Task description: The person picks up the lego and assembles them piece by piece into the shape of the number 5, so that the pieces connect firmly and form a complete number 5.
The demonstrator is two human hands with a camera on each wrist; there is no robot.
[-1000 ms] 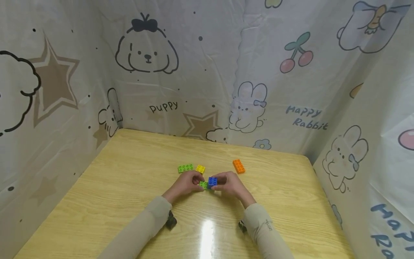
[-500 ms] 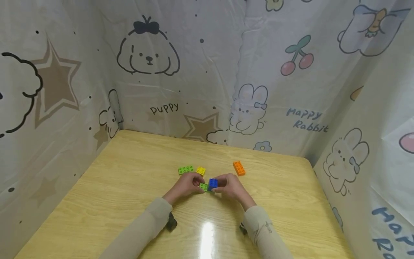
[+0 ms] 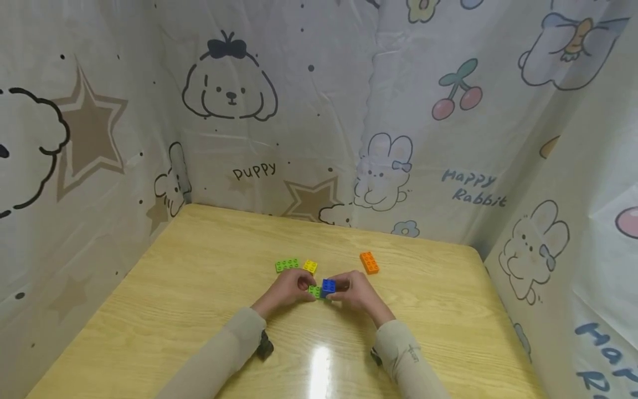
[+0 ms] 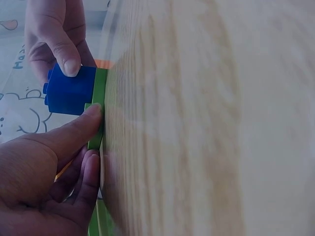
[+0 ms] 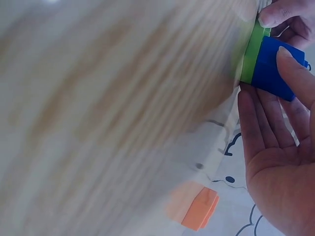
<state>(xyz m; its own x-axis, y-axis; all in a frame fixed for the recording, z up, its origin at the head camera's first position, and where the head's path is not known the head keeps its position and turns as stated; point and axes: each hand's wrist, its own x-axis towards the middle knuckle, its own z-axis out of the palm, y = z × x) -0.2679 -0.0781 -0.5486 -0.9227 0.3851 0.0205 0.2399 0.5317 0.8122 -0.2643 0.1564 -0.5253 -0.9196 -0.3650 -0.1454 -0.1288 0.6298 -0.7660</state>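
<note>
A blue block (image 3: 328, 286) sits on the right end of a thin green block (image 3: 313, 291) on the table. In the left wrist view, the blue block (image 4: 72, 93) rests flush against the green block (image 4: 100, 83). My left hand (image 3: 285, 289) pinches the green block's left end between thumb and fingers. On the other side, my right hand (image 3: 356, 291) grips the blue block; its thumb lies on the near face in the right wrist view, where the blue block (image 5: 273, 66) partly hides the fingers. Studs show on top of both blocks.
Beyond my left hand lie another green block (image 3: 287, 266) and a small yellow block (image 3: 310, 266). An orange block (image 3: 369, 262) lies farther back on the right. Printed cloth (image 3: 309, 122) hangs around the wooden table (image 3: 219, 238).
The whole head view has shifted, so everything appears slightly lower. Both hands keep their hold on the stacked blocks, with no clear movement against the table.
</note>
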